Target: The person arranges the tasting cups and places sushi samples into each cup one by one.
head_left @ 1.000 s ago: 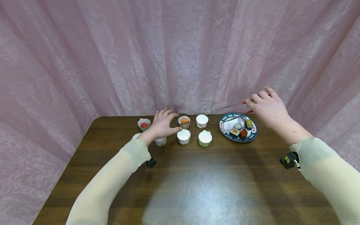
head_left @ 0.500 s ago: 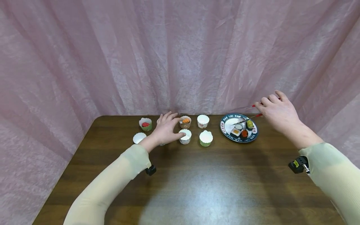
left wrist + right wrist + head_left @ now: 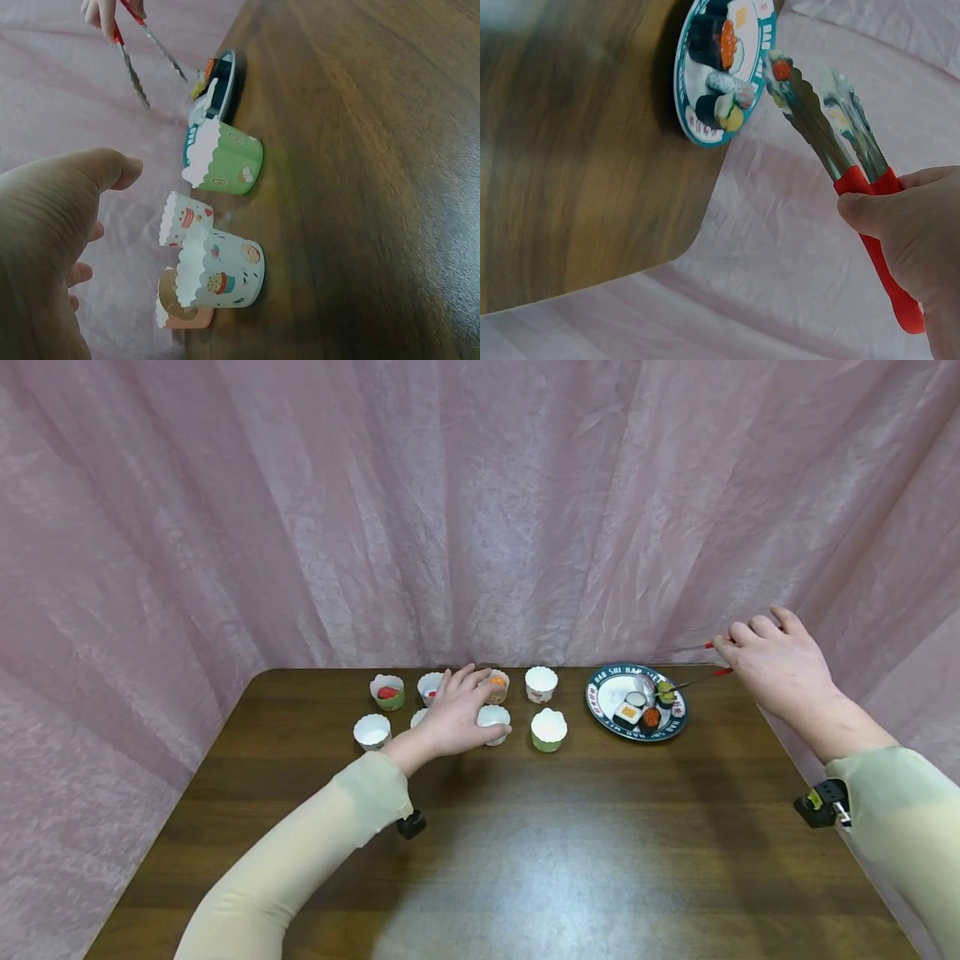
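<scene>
My right hand [image 3: 776, 664] grips a pair of tongs [image 3: 810, 127] by their red handles. The tongs' metal arms stand apart with no sushi between them. In the head view their tips reach over the right side of a round plate [image 3: 592, 693]. On it lie several toy sushi pieces, including an egg-topped one [image 3: 628, 713], a red-roe one [image 3: 651, 718] and a yellow-green one [image 3: 665, 692]. My left hand [image 3: 453, 718] hovers over the paper cups, fingers spread and holding nothing. Its thumb is nearest a white cup [image 3: 225, 270] and partly covers it in the head view.
Paper cups stand in two rows. A green one [image 3: 388, 693] holds something red, a brown one [image 3: 497, 683] something orange. A white cup [image 3: 541, 685] and another green cup [image 3: 548, 731] stand right of the left hand. A pink curtain [image 3: 480, 510] hangs behind the wooden table [image 3: 600, 843].
My right hand has moved right, drawing the tongs from across the plate to its right side. The left hand has shifted slightly right and down, uncovering cups behind it.
</scene>
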Available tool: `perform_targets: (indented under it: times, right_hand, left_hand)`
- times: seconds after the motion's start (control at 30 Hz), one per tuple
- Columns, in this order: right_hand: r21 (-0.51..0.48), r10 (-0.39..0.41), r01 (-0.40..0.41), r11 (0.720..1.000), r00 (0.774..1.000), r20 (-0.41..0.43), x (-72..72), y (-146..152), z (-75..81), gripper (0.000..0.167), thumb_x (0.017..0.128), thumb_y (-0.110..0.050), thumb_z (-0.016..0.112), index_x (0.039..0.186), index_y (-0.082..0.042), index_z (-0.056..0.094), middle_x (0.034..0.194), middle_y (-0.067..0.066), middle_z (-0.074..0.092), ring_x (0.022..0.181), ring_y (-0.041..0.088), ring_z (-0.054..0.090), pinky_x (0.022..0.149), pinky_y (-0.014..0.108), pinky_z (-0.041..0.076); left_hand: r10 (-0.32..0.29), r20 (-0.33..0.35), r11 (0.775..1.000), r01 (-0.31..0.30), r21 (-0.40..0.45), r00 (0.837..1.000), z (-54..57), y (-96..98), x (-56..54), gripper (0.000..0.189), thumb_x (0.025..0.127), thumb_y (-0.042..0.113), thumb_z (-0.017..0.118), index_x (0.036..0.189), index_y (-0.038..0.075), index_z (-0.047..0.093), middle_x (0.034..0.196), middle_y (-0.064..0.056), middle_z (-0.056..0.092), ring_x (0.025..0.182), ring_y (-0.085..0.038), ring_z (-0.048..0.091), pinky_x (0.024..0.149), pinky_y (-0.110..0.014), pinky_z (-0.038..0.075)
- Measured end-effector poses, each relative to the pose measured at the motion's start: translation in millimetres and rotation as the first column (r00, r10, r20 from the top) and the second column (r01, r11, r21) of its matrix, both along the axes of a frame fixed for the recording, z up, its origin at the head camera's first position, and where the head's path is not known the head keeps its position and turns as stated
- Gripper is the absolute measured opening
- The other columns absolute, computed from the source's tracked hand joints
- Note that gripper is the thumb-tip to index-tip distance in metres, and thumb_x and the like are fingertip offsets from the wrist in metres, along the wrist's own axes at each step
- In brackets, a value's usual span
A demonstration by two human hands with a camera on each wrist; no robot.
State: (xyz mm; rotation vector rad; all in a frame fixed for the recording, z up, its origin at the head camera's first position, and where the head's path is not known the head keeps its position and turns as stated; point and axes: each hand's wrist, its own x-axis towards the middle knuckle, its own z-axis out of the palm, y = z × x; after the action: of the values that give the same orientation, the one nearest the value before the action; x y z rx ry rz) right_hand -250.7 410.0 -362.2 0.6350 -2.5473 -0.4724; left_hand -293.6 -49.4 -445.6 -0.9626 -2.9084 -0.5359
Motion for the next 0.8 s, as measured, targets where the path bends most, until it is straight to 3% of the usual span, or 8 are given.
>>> perform_targets:
  times: [0.2, 0.37, 0.6, 0.8]
  right_hand:
    - [-0.003, 0.018, -0.018, 1.000, 1.000, -0.003, 3.3, 14.9, -1.8, 0.023, 0.081, 0.005, 0.065, 0.101, -0.005, 0.070, 0.091, 0.013, 0.058, 0.097, 0.043, 0.055, 0.106, 0.067, 0.032]
    - [0.000, -0.020, 0.020, 1.000, 0.999, 0.042, 4.9, 26.1, -5.0, 0.023, 0.079, 0.004, 0.069, 0.100, -0.005, 0.069, 0.092, 0.012, 0.057, 0.097, 0.043, 0.054, 0.104, 0.068, 0.031]
    - [0.013, -0.050, 0.049, 0.999, 0.995, 0.086, 2.9, 38.0, -6.8, 0.042, 0.061, -0.006, 0.091, 0.098, -0.006, 0.070, 0.089, 0.012, 0.058, 0.094, 0.042, 0.056, 0.099, 0.069, 0.035]
    - [0.045, -0.113, 0.107, 0.993, 0.980, 0.161, -2.9, 38.8, -7.5, 0.042, 0.063, -0.012, 0.092, 0.100, -0.008, 0.071, 0.091, 0.012, 0.060, 0.095, 0.041, 0.057, 0.097, 0.068, 0.035]
  left_hand:
    - [0.026, 0.001, 1.000, -0.026, 0.001, 1.000, -0.6, 8.3, -4.5, 0.065, 0.090, 0.053, 0.072, 0.143, 0.019, 0.055, 0.162, -0.012, 0.034, 0.154, -0.036, 0.015, 0.121, -0.062, 0.004]
    - [0.051, 0.026, 0.999, -0.051, 0.003, 0.998, -2.2, 15.6, -12.6, 0.070, 0.090, 0.054, 0.071, 0.148, 0.019, 0.052, 0.164, -0.012, 0.031, 0.154, -0.036, 0.012, 0.121, -0.062, 0.002]
    - [0.097, 0.030, 0.995, -0.098, 0.004, 0.995, -6.2, 26.2, -29.1, 0.073, 0.087, 0.057, 0.074, 0.146, 0.020, 0.054, 0.163, -0.011, 0.031, 0.154, -0.036, 0.013, 0.121, -0.062, 0.001]
    - [0.144, 0.050, 0.990, -0.144, 0.003, 0.988, -9.2, 36.8, -44.9, 0.071, 0.086, 0.056, 0.075, 0.144, 0.020, 0.055, 0.164, -0.011, 0.028, 0.153, -0.037, 0.012, 0.121, -0.062, 0.001]
